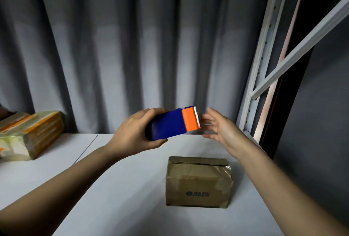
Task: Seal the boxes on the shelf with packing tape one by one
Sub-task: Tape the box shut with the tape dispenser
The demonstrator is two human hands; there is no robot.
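Note:
My left hand (135,134) grips a blue tape dispenser (170,124) with an orange head and a serrated blade, held in the air above the shelf. My right hand (220,127) is just right of the blade, fingers spread and relaxed, its fingertips near the dispenser's toothed end. Below them a small brown cardboard box (198,181) stands on the white shelf board (113,188), glossy with tape, a dark gap showing along its top rear edge.
At the far left lies a taped box with orange markings (32,134). A grey curtain (113,47) hangs behind the shelf. White metal shelf uprights and a diagonal brace (264,69) stand at the right.

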